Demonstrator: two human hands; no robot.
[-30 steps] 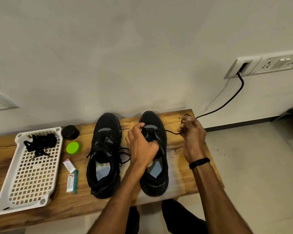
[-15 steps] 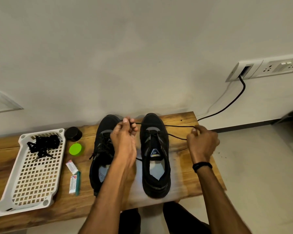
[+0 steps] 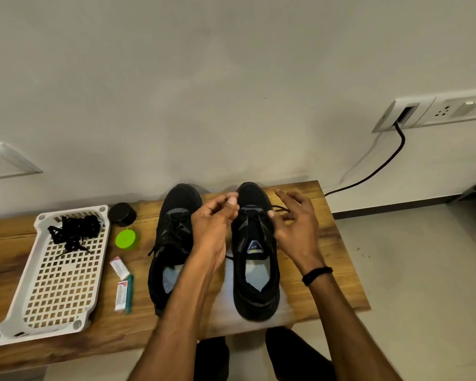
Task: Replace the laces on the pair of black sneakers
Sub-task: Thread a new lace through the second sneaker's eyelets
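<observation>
1. Pair of black sneakers, centre of frame, toes to the wall, side by side on the worktop (image 3: 344, 284).
- Left-frame sneaker (image 3: 173, 243): laced.
- Right-frame sneaker (image 3: 254, 259): under work, heel toward the person, likely so the eyelets are in reach.

2. Left hand (image 3: 215, 224): fingertips pressed to thumb above the toe, probably pinching a lace end; too fine to confirm.

3. Right hand (image 3: 294, 224): fingers spread, thumb beside the slack lace (image 3: 282, 208).

4. White tray (image 3: 43, 219), left of frame: holds a bundle of laces (image 3: 74, 229), apparently set apart from the work.

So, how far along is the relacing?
Nothing looks finished. In hand: left hand and right hand are at the lace by the toe eyelets of the right-side sneaker; its upper eyelets look empty. Remaining: the rest of it, plus the left-side sneaker, laced loosely. A lace bundle waits in the tray.
</observation>
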